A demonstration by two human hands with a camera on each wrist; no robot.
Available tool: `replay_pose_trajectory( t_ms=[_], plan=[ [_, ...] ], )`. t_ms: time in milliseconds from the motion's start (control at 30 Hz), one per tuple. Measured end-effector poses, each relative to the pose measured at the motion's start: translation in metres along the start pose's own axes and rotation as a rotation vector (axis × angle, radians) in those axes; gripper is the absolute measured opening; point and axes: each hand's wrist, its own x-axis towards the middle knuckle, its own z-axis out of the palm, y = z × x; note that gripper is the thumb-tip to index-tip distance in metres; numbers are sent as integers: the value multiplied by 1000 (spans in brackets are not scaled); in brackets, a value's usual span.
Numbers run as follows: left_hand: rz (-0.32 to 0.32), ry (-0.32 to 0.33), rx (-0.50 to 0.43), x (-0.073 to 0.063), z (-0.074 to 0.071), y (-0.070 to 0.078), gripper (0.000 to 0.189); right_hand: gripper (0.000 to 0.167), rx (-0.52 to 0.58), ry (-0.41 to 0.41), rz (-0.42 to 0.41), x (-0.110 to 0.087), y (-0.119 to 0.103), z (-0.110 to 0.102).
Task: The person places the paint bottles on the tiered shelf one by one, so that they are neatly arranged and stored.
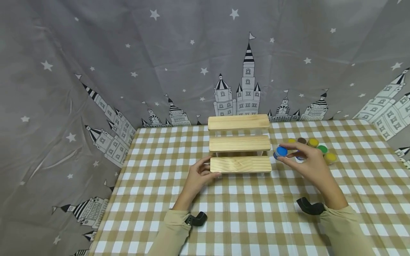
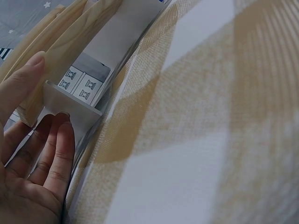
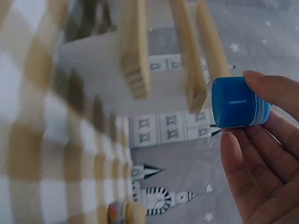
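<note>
A small blue paint jar (image 1: 281, 152) is pinched between the thumb and fingers of my right hand (image 1: 309, 161), just right of a three-step wooden display stand (image 1: 240, 164). In the right wrist view the jar (image 3: 236, 102) lies on its side in the grip, its ribbed lid toward the palm. My left hand (image 1: 199, 176) holds the left end of the stand's lowest board. The left wrist view has the thumb (image 2: 23, 81) on the wood and the other fingers by the white side support (image 2: 70, 100).
Several more paint jars cluster behind the right hand, among them a green one (image 1: 322, 149), a brown one (image 1: 301, 140) and a yellow one (image 1: 330, 157). A checked cloth (image 1: 246, 220) covers the table. Behind it hangs a grey curtain (image 1: 179, 46) printed with castles.
</note>
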Motion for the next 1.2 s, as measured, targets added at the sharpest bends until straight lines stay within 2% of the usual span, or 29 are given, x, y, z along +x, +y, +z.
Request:
replay_pose_trajectory(
  t_ms=[433, 633, 1000, 1200],
  plan=[
    [-35, 15, 0, 2, 1, 0, 73, 42, 86, -41, -51, 38, -30, 13],
    [-41, 18, -5, 0, 0, 1, 74, 38, 121, -89, -47, 53, -38, 24],
    [-33, 12, -9, -1, 1, 2, 74, 37, 122, -148, -70, 89, -55, 43],
    [-23, 16, -6, 1, 0, -1, 74, 40, 123, -195, -22, 108, -64, 58]
  ],
)
